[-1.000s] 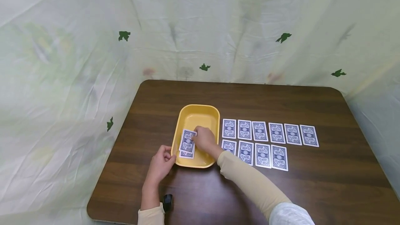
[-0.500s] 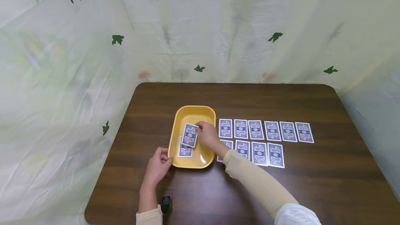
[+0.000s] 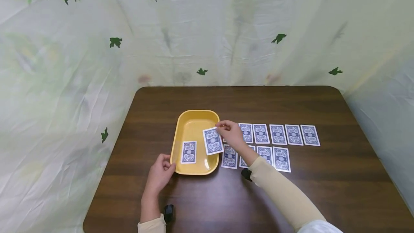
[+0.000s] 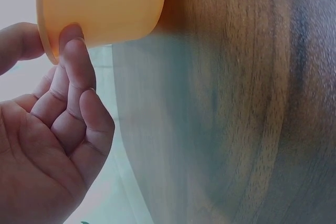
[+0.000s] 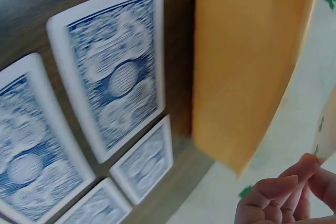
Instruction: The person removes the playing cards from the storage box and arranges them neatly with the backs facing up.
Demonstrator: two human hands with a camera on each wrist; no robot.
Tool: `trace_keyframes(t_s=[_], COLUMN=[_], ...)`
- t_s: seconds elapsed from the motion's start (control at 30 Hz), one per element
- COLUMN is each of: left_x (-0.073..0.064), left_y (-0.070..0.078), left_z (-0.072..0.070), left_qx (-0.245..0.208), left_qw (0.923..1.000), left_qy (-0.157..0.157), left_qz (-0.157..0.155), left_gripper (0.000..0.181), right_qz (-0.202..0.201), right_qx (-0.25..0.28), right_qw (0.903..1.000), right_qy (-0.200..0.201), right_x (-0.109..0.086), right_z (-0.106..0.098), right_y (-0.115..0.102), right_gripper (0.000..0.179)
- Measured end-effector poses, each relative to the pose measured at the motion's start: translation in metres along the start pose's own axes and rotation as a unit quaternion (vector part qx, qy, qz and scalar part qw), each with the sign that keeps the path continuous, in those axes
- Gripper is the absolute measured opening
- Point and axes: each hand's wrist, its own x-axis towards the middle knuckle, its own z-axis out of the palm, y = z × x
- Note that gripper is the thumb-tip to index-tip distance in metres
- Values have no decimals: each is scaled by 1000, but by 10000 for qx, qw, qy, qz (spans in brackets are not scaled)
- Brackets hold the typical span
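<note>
A yellow tray [image 3: 195,125] stands on the table, and my left hand [image 3: 158,175] pinches its near left rim. The left wrist view shows the thumb and fingers of the left hand [image 4: 60,114] on either side of the tray's rim [image 4: 47,35]. By its upper right corner, a blue-backed playing card [image 3: 212,142] is pinched in my right hand [image 3: 232,135]. This card overlaps the tray's right rim in the head view, its back facing up. Inside the tray lies another playing card [image 3: 188,152], face down. In the right wrist view only the held card's edge [image 5: 326,129] shows.
Right of the tray, face-down cards lie in two rows: a back row [image 3: 278,134] and a front row [image 3: 281,159]. My right hand and forearm partly cover some of them. The brown table [image 3: 339,175] meets a pale, leaf-printed curtain [image 3: 226,28] behind it.
My right hand has lifted the playing card off the one in the tray and carried it rightward to the tray's right rim. The left hand keeps its grip on the tray.
</note>
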Motion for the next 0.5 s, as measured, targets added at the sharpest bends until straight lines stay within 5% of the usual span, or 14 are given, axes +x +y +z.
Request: trace_keyframes(t_s=[0.5], left_x=[2], left_y=[-1], left_z=[0], left_qx=[-35], left_qw=[9999], left_qy=[-78], left_qz=[-87], left_gripper=[36], right_qz=[420], right_qx=[-142], right_qw=[9939], right_qy=[1009], right_x=[-4], right_z=[-79], right_y=[30], right_gripper=[21])
